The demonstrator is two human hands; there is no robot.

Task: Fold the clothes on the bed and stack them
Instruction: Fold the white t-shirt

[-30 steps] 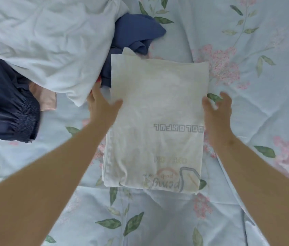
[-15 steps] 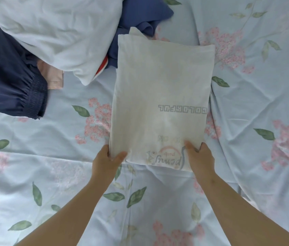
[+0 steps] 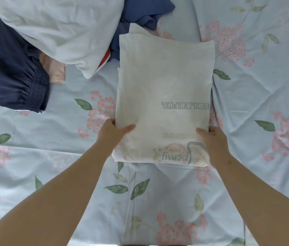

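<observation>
Left hand (image 3: 112,134): thumb on top, fingers (image 3: 109,122) curled under the shirt's left edge; it has moved from the near hem corner a little way up the side.
Right hand (image 3: 214,141): holds the right edge the same way, after the same shift.
Shirt (image 3: 165,77): white, folded into a long panel, flat on the bed (image 3: 69,157) between both hands.
Meaning: side folds look done; probably a cross fold or a lift to the stack comes next.
Pile (image 3: 60,32): far left, unfolded clothes wait.
</observation>
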